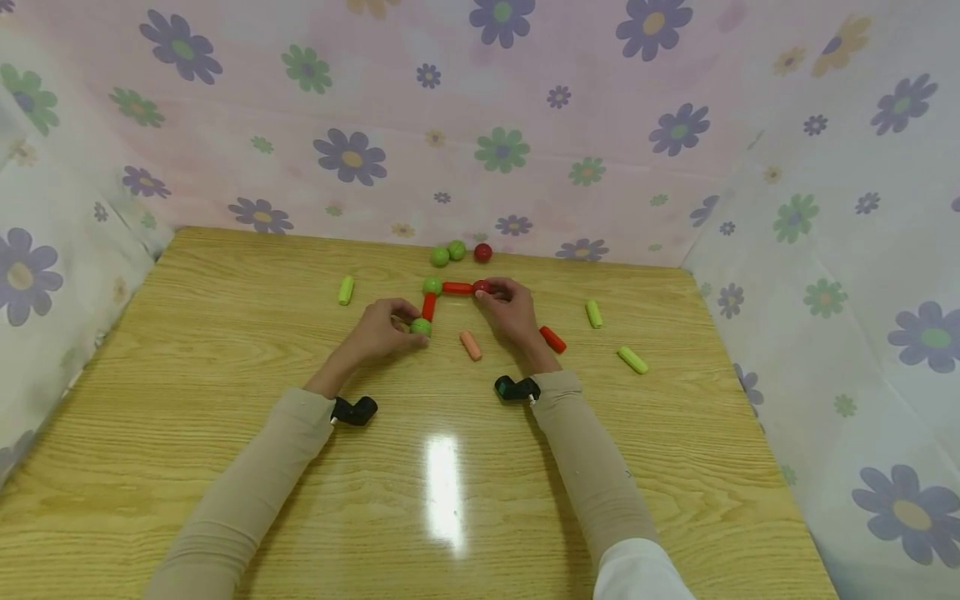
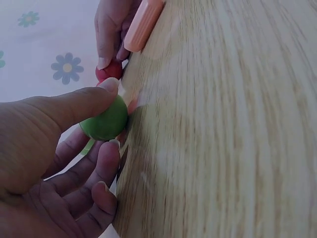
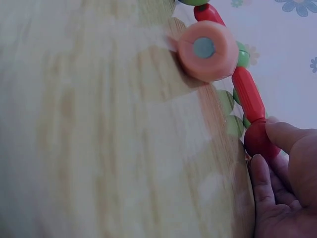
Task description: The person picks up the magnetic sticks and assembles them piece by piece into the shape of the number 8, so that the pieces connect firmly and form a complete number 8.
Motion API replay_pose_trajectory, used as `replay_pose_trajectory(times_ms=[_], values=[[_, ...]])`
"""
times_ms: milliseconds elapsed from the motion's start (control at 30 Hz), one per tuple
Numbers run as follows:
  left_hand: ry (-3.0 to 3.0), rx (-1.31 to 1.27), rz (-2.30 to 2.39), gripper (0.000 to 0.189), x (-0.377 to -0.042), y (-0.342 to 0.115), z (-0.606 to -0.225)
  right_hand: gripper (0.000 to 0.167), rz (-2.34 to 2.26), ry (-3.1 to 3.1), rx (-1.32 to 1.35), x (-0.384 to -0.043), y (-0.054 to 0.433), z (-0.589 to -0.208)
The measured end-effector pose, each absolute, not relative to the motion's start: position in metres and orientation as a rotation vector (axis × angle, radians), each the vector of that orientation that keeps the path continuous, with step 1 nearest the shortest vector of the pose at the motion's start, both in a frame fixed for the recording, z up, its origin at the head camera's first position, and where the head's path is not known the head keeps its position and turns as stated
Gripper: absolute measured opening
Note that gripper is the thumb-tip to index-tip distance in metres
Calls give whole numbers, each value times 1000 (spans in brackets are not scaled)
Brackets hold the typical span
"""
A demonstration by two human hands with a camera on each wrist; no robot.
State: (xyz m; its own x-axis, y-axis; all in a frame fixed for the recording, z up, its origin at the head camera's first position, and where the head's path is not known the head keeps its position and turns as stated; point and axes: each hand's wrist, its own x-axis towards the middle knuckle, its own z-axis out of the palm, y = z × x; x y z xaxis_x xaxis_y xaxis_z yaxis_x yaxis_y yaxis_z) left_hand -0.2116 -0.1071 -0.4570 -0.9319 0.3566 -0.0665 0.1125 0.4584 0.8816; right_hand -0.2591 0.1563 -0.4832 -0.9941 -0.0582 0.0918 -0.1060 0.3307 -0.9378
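Observation:
On the table, green and red balls and two red rods form a corner shape. My left hand (image 1: 386, 327) pinches the near green ball (image 2: 106, 119) between thumb and fingers. From that ball a red rod (image 1: 428, 307) runs up to the corner green ball (image 1: 432, 286). A second red rod (image 3: 249, 94) leads right from the corner to a red ball (image 3: 260, 140), which my right hand (image 1: 513, 312) holds between thumb and fingers. Between the hands lies a loose salmon rod (image 1: 471, 345), its round end showing a grey disc in the right wrist view.
Two green balls (image 1: 440, 256) and a red ball (image 1: 483, 252) sit at the back edge by the flowered cloth (image 1: 442, 125). A yellow-green rod (image 1: 346, 290) lies at left. Right of the right hand are a red rod (image 1: 553, 339) and two yellow-green rods (image 1: 632, 360).

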Motion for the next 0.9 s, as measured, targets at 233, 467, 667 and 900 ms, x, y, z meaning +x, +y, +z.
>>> replay_pose_trajectory(times_ms=[233,467,667,900], values=[[2481,395,1492,45,-212,-105,-460,32,1762,-2545,144,-260,155,-484],[2482,395,1517,45,-210,-104,-458,33,1770,-2545,122,-261,155,-484],[2493,383,1518,44,-208,-102,-458,31,1772,-2540,127,-260,155,-484],[2516,355,1519,39,-208,-100,-460,31,1744,-2546,142,-261,155,-486]])
